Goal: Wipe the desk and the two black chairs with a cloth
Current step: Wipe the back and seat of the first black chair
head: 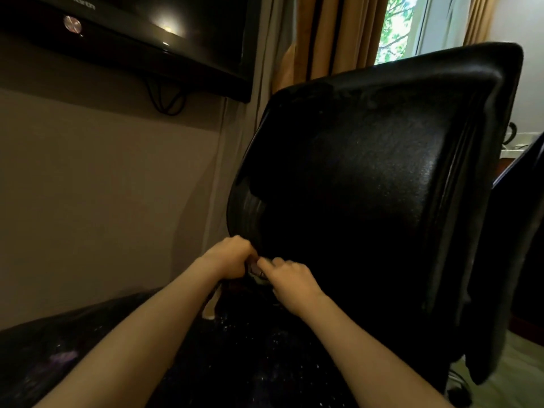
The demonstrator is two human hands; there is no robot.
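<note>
A: Why are the 2 hands down so low?

B: The left hand [232, 257] and right hand [290, 278] meet at the lower left corner of the black chair [368, 187], probably to work the cloth [257, 272] into the backrest's edge there. Each grip is curled tight on that small dark wad. It is dim, so calling it the cloth is my judgement.

A: How does the chair stand?

B: Its backrest faces the person, with the long axis rising and leaning right toward the curtain [338, 33]. The wad shows no clear axis.
</note>
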